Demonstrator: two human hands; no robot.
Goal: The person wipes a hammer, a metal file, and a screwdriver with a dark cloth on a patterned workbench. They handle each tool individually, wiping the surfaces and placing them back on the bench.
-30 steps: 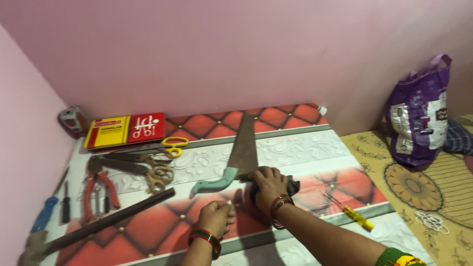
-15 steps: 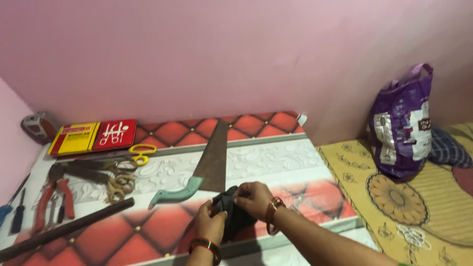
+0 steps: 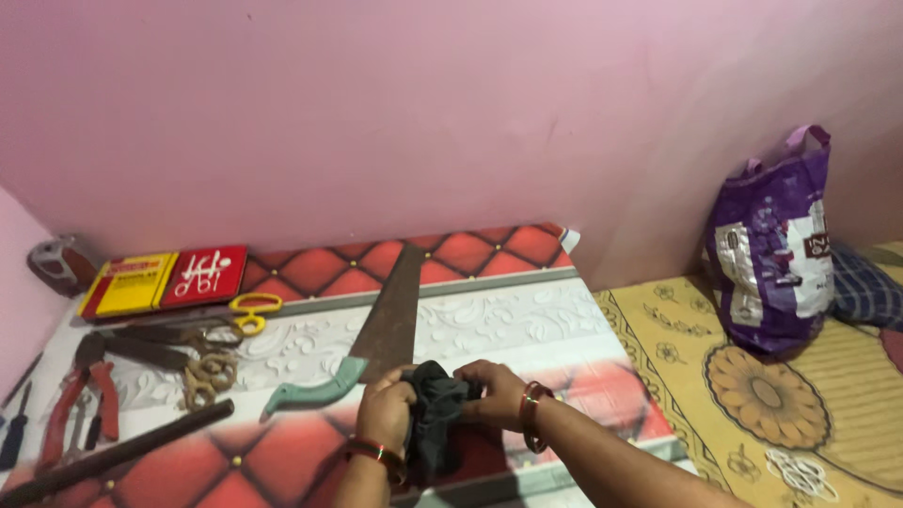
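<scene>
Cloth: a dark grey rag (image 3: 435,414), bunched and hanging in folds, held just above the patterned sheet, right in front of the broad end of the saw blade.
Left hand: the left hand (image 3: 384,410) has its fingers curled tight around the cloth's left side; red and green bangles sit on the wrist.
Right hand: the right hand (image 3: 494,393) pinches the cloth's upper right edge between thumb and fingers; bangles on this wrist too.
Saw: a handsaw (image 3: 376,329) lies flat with a rusty brown blade pointing toward the wall and a pale green handle pointing left, just beside the hands.
Surface: a glossy sheet (image 3: 527,310) printed with red quilted diamonds and white embossed bands.
Left side: yellow-handled scissors (image 3: 246,311), old dark shears (image 3: 179,350), red-handled pliers (image 3: 83,400), and a long dark bar (image 3: 122,450) lie well apart from the cloth.
Back edge: a flat red and yellow box (image 3: 165,278) rests by the pink wall.
Right side: a purple bag (image 3: 773,254) stands on a yellow floral mat (image 3: 752,395).
</scene>
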